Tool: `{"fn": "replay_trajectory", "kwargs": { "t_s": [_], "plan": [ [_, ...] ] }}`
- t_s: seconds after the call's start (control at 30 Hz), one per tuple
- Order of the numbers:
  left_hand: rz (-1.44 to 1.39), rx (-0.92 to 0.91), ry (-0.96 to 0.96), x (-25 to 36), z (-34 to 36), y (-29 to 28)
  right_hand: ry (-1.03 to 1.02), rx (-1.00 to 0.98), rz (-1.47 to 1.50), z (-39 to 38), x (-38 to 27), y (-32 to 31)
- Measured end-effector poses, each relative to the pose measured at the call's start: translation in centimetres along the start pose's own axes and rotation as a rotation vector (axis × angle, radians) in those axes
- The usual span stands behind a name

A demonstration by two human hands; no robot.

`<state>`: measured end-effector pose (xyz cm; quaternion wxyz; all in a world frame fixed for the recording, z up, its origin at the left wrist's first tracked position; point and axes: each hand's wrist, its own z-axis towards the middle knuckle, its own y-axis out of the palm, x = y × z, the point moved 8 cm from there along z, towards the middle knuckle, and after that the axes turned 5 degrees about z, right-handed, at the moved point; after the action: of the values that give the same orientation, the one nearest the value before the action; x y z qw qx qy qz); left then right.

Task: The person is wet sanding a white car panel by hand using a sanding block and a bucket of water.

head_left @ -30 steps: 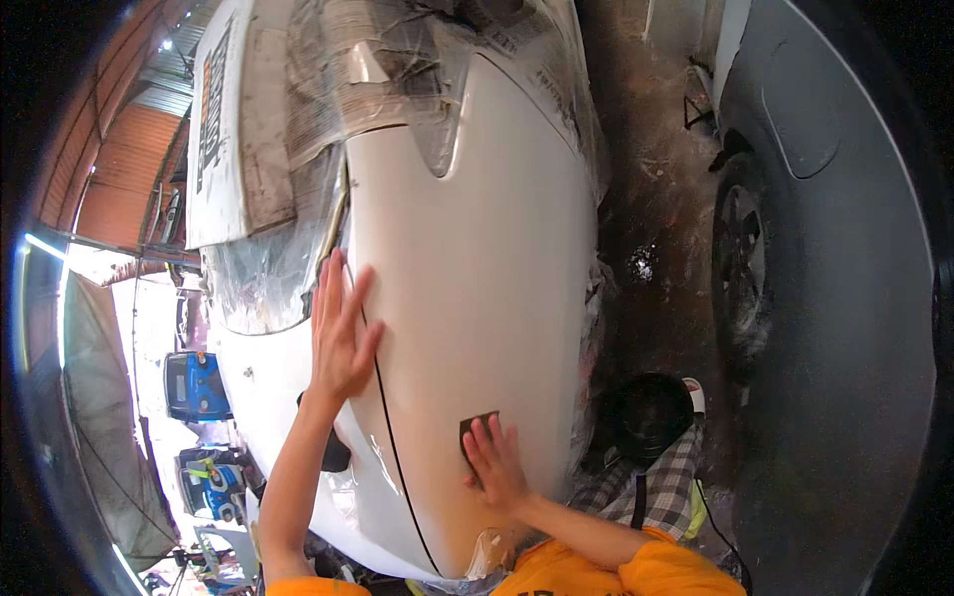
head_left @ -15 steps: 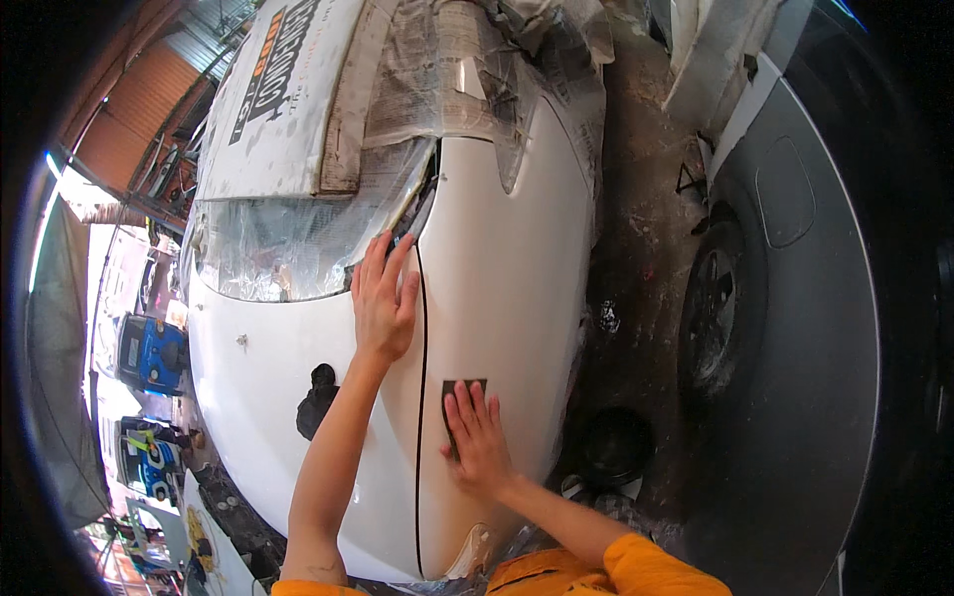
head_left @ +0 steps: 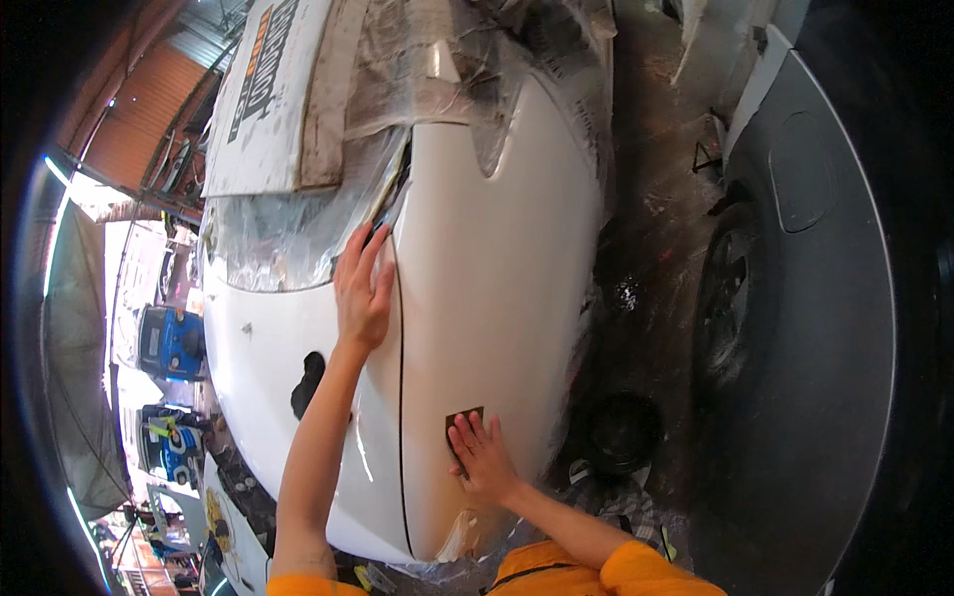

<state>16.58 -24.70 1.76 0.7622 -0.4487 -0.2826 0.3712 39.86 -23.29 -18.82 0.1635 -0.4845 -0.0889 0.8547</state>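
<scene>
Pressing flat, right hand (head_left: 484, 465) partly covered a sanding sheet (head_left: 453, 418) at six o'clock (probably light, bendy; best finger-pinned); left hand (head_left: 363, 308) lay loosely spread, nine o'clock.

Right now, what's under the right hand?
A dark, flat pad sticks out past the fingers, on the white car panel. Whatever the right hand covers can't be seen.

Along the right side stands a dark grey car body (head_left: 820, 387) with a rounded-outline flap in its panel and a black-tyred wheel (head_left: 730, 288). Beside it runs a dark, wet, stained floor (head_left: 646, 233), bearing a round black basin (head_left: 624, 434). At left hang a drab grey cloth sheet (head_left: 79, 397) and, above, orange-brown corrugated sheeting (head_left: 134, 114), near two boxy blue objects (head_left: 181, 343).
</scene>
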Motion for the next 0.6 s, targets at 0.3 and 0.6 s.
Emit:
{"fn": "replay_trajectory", "kwargs": {
  "t_s": [0.3,0.6],
  "plan": [
    [-0.073,-0.006,-0.001,0.8,0.0,1.8,0.407,0.485,0.053,20.1,19.0,-15.5],
    [-0.013,-0.025,-0.023,0.0,-0.6,-0.2,0.288,0.271,0.166,6.9,7.7,-5.1]
  ]
}}
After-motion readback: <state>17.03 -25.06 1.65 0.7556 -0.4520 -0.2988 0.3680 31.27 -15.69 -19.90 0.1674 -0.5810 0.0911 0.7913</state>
